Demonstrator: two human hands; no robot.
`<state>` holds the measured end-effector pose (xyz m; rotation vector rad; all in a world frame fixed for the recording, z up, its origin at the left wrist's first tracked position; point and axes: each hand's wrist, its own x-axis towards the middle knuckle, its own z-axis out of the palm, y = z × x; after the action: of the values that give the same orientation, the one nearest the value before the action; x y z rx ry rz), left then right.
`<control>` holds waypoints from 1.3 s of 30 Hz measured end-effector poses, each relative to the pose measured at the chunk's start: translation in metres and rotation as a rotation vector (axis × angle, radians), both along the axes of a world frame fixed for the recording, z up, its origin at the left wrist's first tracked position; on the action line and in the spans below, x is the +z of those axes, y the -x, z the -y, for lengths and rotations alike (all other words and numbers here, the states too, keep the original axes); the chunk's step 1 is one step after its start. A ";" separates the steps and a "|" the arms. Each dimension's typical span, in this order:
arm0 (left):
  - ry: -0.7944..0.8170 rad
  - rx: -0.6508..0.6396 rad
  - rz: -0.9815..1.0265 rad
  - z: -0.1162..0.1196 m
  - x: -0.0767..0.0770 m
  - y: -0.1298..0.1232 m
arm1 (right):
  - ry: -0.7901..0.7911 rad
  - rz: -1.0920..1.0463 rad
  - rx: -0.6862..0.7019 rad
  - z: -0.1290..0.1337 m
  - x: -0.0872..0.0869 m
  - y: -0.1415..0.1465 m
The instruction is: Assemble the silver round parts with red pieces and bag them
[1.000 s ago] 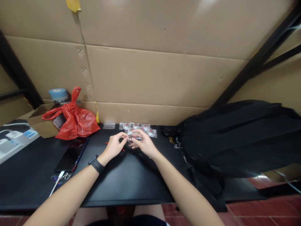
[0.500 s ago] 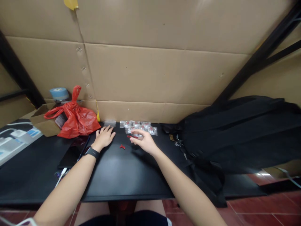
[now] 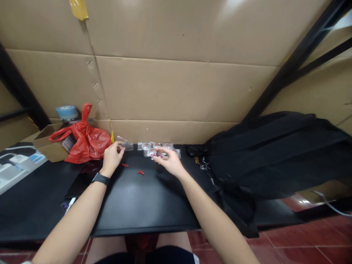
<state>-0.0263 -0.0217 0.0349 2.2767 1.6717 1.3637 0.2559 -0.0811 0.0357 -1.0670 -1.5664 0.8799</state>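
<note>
Clear, glossy film forms the flat sleeves [image 3: 128, 146] at the rear of the smooth black table [image 3: 148, 207]; we see the left hand [image 3: 112, 157] with its grip pinching a raised edge of one. In the right hand [image 3: 172, 162], we find the grip closed around a small red-marked piece [image 3: 157, 154], partly hidden, near crinkled packets [image 3: 145, 146] with round contents. A forked red strip [image 3: 140, 172] lies between the hands.

A red bag [image 3: 89, 142] is brightening the black counter [image 3: 145, 207].
Right of the bag, small pieces [image 3: 140, 172] are showing red.
</note>
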 end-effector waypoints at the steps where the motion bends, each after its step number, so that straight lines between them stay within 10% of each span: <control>1: 0.000 -0.026 0.004 0.005 0.003 -0.004 | -0.005 0.008 -0.005 0.000 0.001 -0.002; 7: 0.132 -0.526 -0.307 0.051 0.014 -0.057 | -0.049 0.167 -0.023 0.002 0.011 -0.017; 12: 0.198 -0.686 -0.502 0.075 0.003 -0.087 | -0.120 0.443 0.007 0.006 0.019 -0.029; 24: 0.316 -0.673 -0.630 0.080 0.003 -0.071 | 0.096 0.862 0.143 0.027 0.040 -0.042; 39: 0.382 -0.700 -0.682 0.083 0.006 -0.069 | 0.022 1.012 0.032 0.024 0.017 -0.016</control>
<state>0.0424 -0.1047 0.0411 2.7906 0.8797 0.1238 0.2722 -0.1048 0.0525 -1.6355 -2.3839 0.3486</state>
